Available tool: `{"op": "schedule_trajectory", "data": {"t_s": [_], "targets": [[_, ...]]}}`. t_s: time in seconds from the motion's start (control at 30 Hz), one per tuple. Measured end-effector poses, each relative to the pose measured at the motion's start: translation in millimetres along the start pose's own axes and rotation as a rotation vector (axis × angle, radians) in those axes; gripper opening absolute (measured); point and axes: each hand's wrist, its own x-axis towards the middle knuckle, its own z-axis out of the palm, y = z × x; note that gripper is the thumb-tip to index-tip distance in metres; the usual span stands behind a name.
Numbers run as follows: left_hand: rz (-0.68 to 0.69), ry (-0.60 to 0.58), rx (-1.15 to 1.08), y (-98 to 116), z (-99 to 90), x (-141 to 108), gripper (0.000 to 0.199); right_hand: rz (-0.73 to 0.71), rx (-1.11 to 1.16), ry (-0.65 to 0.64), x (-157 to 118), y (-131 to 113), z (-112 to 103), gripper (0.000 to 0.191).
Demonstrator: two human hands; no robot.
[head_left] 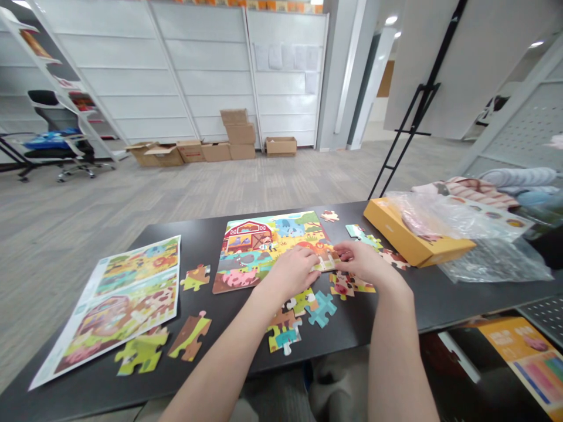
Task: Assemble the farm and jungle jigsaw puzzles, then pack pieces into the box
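A farm picture puzzle board point(246, 261) with a red barn lies on the black table. My left hand point(294, 271) rests on its lower right part, fingers bent; what lies under them is hidden. At the board's right edge, my right hand point(358, 262) has its fingertips together near a brown piece, partly hidden. Below the hands are a blue piece point(322, 309), a piece with a cow's face point(342, 285) and several overlapping pieces. On the left lie a green piece point(141, 351), a brown and green piece point(190, 336) and a smaller piece point(196, 277).
A printed picture sheet point(127, 299) covers the table's left part. To the right are a yellow box point(396, 237), clear plastic bags point(492, 261) and more pieces point(363, 235). Cardboard boxes point(240, 138) stand on the floor by white shelving.
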Motion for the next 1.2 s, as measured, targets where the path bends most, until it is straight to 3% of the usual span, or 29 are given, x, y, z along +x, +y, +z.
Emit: {"op": "schedule_trajectory", "data": {"t_s": [0.33,0.53,0.7,0.9,1.13,1.2], "targets": [[-0.013,0.001,0.003,1,1.4,0,0.017,0.009,0.065,0.0,-9,-14,-7,0.029],[-0.014,0.004,-0.011,3,-2.4,-2,0.019,0.09,-0.026,0.253,-19,-22,-27,0.025],[0.005,0.068,-0.1,1,-4.3,-2,0.026,0.192,-0.148,0.447,-31,-10,-43,0.025],[-0.037,0.144,-0.139,-3,-21.1,-15,0.028,0.254,-0.198,0.405,-35,4,-44,0.028],[-0.081,0.181,-0.095,-32,-45.5,-48,0.019,0.219,-0.245,0.409,-32,-8,-40,0.025],[-0.128,0.152,-0.083,-39,-50.3,-57,0.018,0.212,-0.217,0.341,-32,-12,-38,0.022]]}}
